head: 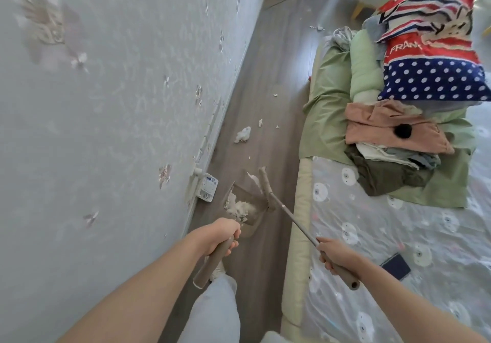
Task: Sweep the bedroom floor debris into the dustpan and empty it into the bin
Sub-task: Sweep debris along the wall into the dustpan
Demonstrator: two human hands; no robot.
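I see the left hand (221, 236) clenched round the dustpan (243, 204) handle, the right hand (336, 256) gripping the broom (268, 189) shaft, both arms outstretched.

Both bare forearms reach forward and down from the lower corners of the view. The left hand (221, 236) is clenched in a fist, knuckles up, fingers wrapped fully around a handle, wrist nearly straight. The right hand (335, 254), set farther right and slightly lower, is likewise curled tight around a thinner pole, its thumb lying along the top.
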